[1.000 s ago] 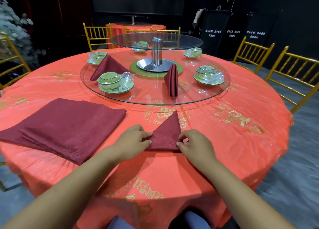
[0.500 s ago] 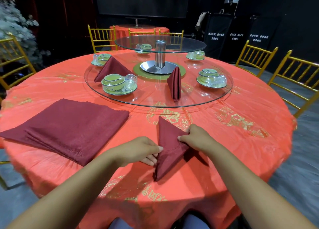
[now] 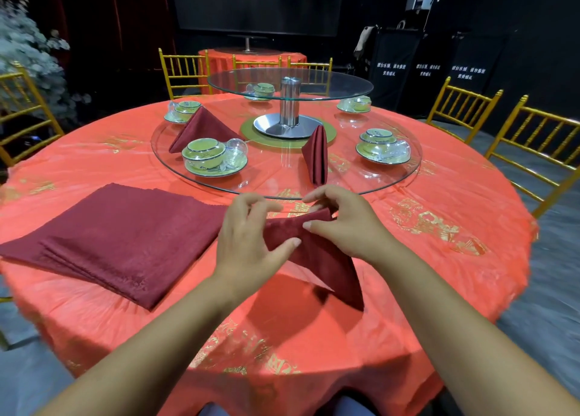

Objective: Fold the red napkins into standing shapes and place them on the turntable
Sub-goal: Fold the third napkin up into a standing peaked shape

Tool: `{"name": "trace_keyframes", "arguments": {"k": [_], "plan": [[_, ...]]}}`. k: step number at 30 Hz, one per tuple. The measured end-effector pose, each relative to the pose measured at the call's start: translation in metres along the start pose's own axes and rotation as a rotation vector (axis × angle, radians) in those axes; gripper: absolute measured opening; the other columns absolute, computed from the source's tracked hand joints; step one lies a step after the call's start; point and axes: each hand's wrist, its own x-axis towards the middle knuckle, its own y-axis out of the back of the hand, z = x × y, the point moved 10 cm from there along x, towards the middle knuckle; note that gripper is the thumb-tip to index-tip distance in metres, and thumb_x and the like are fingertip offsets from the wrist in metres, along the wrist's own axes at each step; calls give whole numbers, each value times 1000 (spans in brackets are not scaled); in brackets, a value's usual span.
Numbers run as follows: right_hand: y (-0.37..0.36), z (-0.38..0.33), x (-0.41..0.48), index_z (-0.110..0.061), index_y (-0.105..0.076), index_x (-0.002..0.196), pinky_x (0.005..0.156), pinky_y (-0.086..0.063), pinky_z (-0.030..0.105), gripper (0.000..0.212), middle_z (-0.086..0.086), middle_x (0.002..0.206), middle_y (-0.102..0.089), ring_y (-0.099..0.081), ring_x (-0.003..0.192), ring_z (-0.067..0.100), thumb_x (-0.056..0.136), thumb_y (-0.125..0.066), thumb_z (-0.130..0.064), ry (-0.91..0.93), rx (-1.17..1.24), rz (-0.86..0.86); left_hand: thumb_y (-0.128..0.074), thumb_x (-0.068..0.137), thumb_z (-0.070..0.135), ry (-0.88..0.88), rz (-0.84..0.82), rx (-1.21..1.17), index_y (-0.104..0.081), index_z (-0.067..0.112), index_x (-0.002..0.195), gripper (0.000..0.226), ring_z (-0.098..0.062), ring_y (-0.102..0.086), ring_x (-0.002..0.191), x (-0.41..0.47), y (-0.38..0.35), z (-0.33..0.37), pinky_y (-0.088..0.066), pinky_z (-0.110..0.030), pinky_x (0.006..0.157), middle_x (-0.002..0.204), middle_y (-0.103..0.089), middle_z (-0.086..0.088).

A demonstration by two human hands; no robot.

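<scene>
Head view: left grip (image 3: 248,236) and right grip (image 3: 348,224) both pinch one folded napkin (image 3: 323,258) at its top fold. It sits at the middle of the counter's (image 3: 408,274) near edge, just short of the turntable (image 3: 276,172). Napkin stack (image 3: 119,240) lies flat toward the left edge.

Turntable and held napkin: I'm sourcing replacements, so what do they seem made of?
The turntable looks like clear glossy glass: the tablecloth shows through it and it catches highlights. The held napkin looks like matte woven cloth, perhaps damask: faint pattern, soft folds.
</scene>
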Motion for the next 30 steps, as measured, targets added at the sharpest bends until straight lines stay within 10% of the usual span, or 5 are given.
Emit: {"name": "trace_keyframes", "arguments": {"k": [5, 9, 17, 25, 30], "plan": [[-9, -27, -8, -21, -65, 93, 71, -44, 10, 31, -10, 82, -67, -60, 75, -4, 72, -74, 1, 188, -58, -143, -80, 63, 39, 18, -314, -90, -53, 19, 133, 77, -14, -43, 126, 2, -30, -19, -32, -31, 106, 138, -47, -3], [-30, -2, -19, -23, -65, 93, 73, -43, 13, 30, -15, 83, -63, -56, 74, -7, 73, -74, -2, 111, -58, -204, -80, 75, 21, 250, -565, -277, -67, 24, 85, 17, 3, -49, 65, -24, -70, -49, -38, -25, 64, 73, -59, 13], [-34, 41, -41, -14, -58, 93, 76, -46, 43, 17, 0, 85, -63, -57, 80, 18, 94, -55, -31, -8, -65, -3, -77, 79, 19, 316, -549, -317, -54, 25, 66, 27, 0, -41, 50, -33, -81, -59, -31, -16, 50, 51, -48, 20], [-30, 42, -39, -12, -59, 87, 70, -46, 45, 22, 4, 78, -61, -56, 73, 22, 92, -55, -33, 2, -13, 53, -75, 80, 10, 374, -494, -617, -69, 24, 92, 20, -6, -64, 76, -14, -72, -40, -49, -20, 77, 85, -72, 2], [-30, 41, -39, -9, -62, 89, 70, -46, 46, 28, 8, 79, -61, -55, 74, 24, 89, -53, -36, 22, 8, 47, -75, 80, 10, 289, -486, -539, -72, 29, 78, 19, 0, -56, 65, 0, -65, -34, -45, -14, 67, 67, -68, 14]]}}
